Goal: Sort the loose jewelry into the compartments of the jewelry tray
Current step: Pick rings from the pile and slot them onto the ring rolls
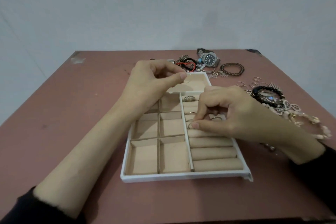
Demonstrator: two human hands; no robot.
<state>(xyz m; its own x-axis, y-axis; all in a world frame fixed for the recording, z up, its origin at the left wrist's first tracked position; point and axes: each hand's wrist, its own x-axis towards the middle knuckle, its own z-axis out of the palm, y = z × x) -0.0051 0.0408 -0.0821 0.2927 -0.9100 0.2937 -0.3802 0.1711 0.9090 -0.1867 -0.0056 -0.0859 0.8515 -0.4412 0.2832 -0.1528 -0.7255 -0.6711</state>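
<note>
Left hand (pixel 151 78) is out over the far end of the jewelry tray (pixel 181 176). Its grip is closed to a pinch, with thumb and forefinger holding a thin hoop ring (pixel 186 80) that hangs above the wide far compartment.

The tray sits mid-worktop (pixel 72 114). It has a white rim and beige lining, with square compartments down its left side and padded ring rolls (pixel 214 154) down its right.

Right hand (pixel 227 112) is down on the middle rolls, fingers curled. The grip is a tight pinch on a plain ring (pixel 190 125), which stands upright at a slot near the rolls' left edge. Another ring (pixel 216 118) stands in the rolls just right of it, under the fingers, and an ornate ring (pixel 189 98) sits in the farthest row.

The rest is still loose on the worktop:
- Just beyond the tray's far edge are red and black hair ties (pixel 187 64), a wristwatch (pixel 209 58) and a brown bead bracelet (pixel 232 69).
- Right of the tray are some thin rings (pixel 254 82) and a black bead bracelet (pixel 269 94).
- There's also a tangle of pendants (pixel 291 109), partly hidden behind the right wrist.
</note>
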